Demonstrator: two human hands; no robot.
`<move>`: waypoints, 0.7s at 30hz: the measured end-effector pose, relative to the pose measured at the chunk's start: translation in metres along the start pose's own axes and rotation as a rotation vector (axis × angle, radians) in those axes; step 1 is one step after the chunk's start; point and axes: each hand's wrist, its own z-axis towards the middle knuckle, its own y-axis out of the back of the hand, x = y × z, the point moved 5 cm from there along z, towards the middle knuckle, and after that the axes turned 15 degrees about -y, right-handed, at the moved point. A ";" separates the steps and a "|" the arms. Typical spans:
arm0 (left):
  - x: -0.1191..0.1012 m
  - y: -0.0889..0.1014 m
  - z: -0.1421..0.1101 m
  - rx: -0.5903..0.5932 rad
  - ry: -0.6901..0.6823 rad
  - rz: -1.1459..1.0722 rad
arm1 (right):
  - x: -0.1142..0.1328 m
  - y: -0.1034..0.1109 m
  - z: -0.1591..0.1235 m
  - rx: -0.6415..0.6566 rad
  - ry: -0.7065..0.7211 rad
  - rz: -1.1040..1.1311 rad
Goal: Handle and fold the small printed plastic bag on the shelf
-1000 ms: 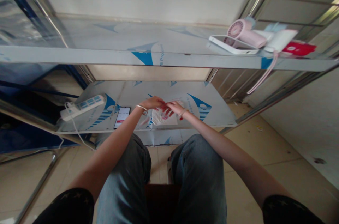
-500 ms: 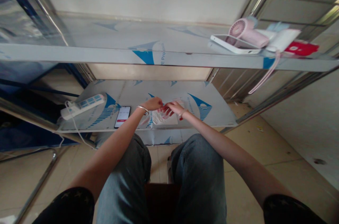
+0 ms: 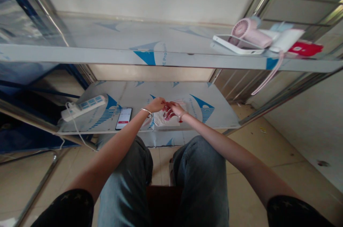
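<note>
My left hand (image 3: 156, 104) and my right hand (image 3: 175, 108) meet over the lower metal shelf (image 3: 214, 119), fingertips pinched together. Between them hangs a small red thing (image 3: 168, 113), too small to name. Under the hands lies a white sheet or packet (image 3: 164, 121) on the shelf. Both wrists wear thin bracelets. A phone (image 3: 123, 118) with a lit screen lies left of my left hand.
A white power strip (image 3: 83, 107) with its cord sits at the shelf's left end. On the upper shelf (image 3: 107, 55), far right, lie a pink handheld fan (image 3: 250, 33), a white tray, a white device and a red card. My knees are below, over a tiled floor.
My right hand has drawn in toward the left, so the fingertips now meet more tightly. The red thing shows more clearly between them. Nothing else has moved.
</note>
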 end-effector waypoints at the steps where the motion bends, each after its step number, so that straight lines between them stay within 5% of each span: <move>1: 0.000 -0.001 0.001 0.003 0.006 -0.011 | 0.001 0.000 -0.002 -0.021 0.009 -0.004; 10: -0.007 -0.003 -0.002 -0.008 0.059 0.137 | 0.010 -0.002 -0.006 -0.188 0.137 -0.081; 16: -0.010 -0.015 -0.003 0.072 -0.042 0.396 | 0.007 0.004 0.000 -0.114 0.122 -0.044; 21: -0.009 -0.015 -0.006 0.090 0.025 0.413 | 0.004 0.010 0.002 -0.085 0.118 0.000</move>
